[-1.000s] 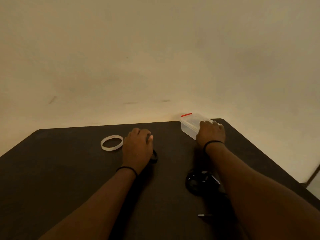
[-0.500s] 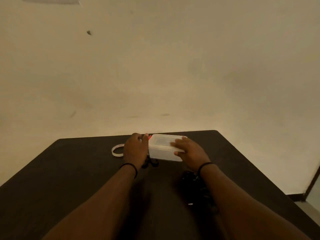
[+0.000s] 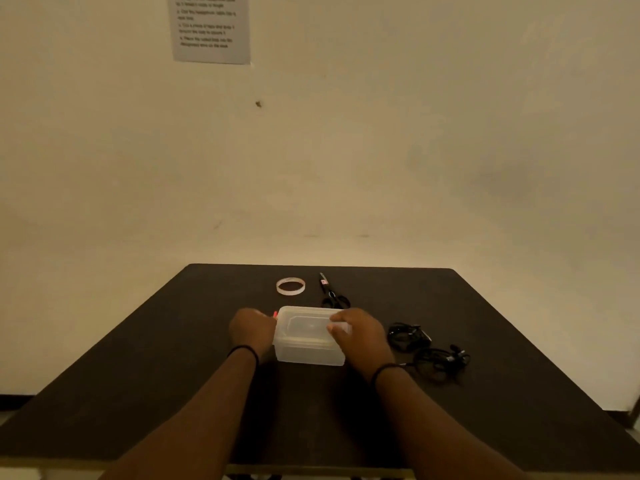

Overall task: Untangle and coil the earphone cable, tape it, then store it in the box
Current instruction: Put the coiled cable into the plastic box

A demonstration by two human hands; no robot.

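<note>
A clear plastic box (image 3: 309, 348) with its lid on and a red tab at its left end sits mid-table. My left hand (image 3: 252, 330) grips the box's left end at the tab. My right hand (image 3: 358, 332) holds the right end, fingers curled over the lid edge. Two black earphone cable bundles lie to the right of the box: one (image 3: 406, 336) closer to it, another (image 3: 440, 363) further right and nearer me. A roll of clear tape (image 3: 290, 286) lies behind the box. Black scissors (image 3: 331, 292) lie beside the tape.
The dark table (image 3: 173, 393) ends at a wall behind. A printed sheet (image 3: 210, 27) hangs on the wall. The table's right edge and the floor show at the lower right.
The box has moved from the far right toward the table's middle, in front of me. My left hand left the scissors and now grips the box's left end. The camera tilted up.
</note>
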